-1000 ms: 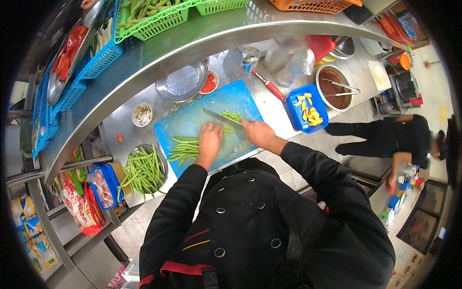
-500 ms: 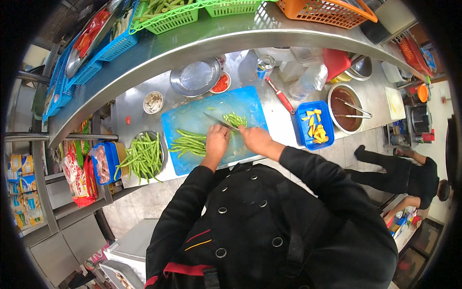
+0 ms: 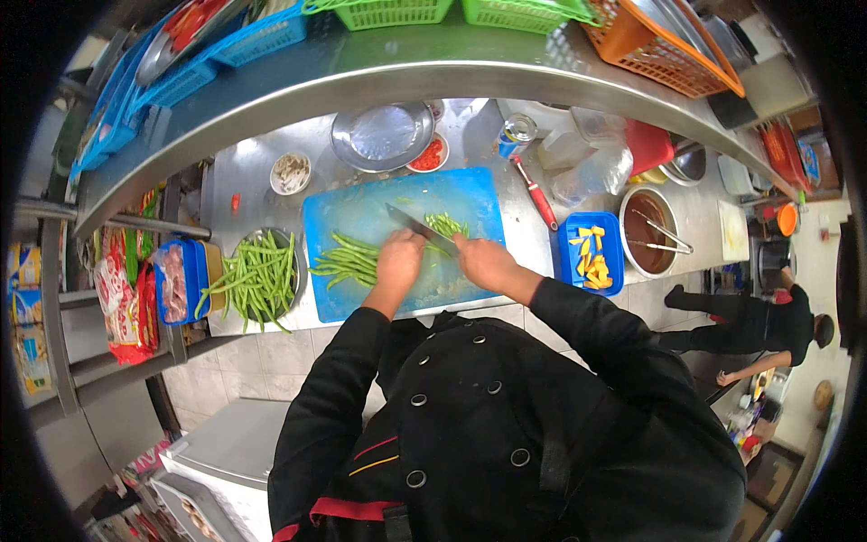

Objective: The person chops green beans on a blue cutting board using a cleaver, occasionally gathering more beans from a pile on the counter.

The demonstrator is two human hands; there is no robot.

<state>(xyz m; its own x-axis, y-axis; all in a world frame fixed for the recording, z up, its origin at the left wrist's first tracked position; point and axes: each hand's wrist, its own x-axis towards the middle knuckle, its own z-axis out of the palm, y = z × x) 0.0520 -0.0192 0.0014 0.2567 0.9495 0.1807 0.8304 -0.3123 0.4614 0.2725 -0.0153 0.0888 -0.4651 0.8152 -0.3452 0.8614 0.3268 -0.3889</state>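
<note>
A kitchen knife point(image 3: 421, 228) is in my right hand point(image 3: 488, 262), which is closed round its handle. The blade slants up and to the left over a blue cutting board point(image 3: 348, 194). My left hand point(image 3: 400, 258) is closed, fingertips bent down right beside the blade, on the ends of several long green beans point(image 3: 348, 259); the palm hides part of them. Past the blade, on the right half of the board, lies a small pile of cut green bean pieces point(image 3: 444, 224). Left of the board, more whole green beans point(image 3: 260, 278) heap over a round metal bowl.
A blue tub point(image 3: 566, 248) of yellow pieces and a bowl of brown sauce point(image 3: 646, 226) with tongs stand at right. Behind the board are a red-handled peeler point(image 3: 540, 203), a can point(image 3: 517, 134) and a metal plate point(image 3: 381, 135). A steel shelf point(image 3: 379, 77) overhangs the back. A co-worker point(image 3: 763, 321) stands at far right.
The knife's blade has tilted a little more steeply, and both hands stay at the same place on the board. My view has shifted slightly. The co-worker's arms have moved apart.
</note>
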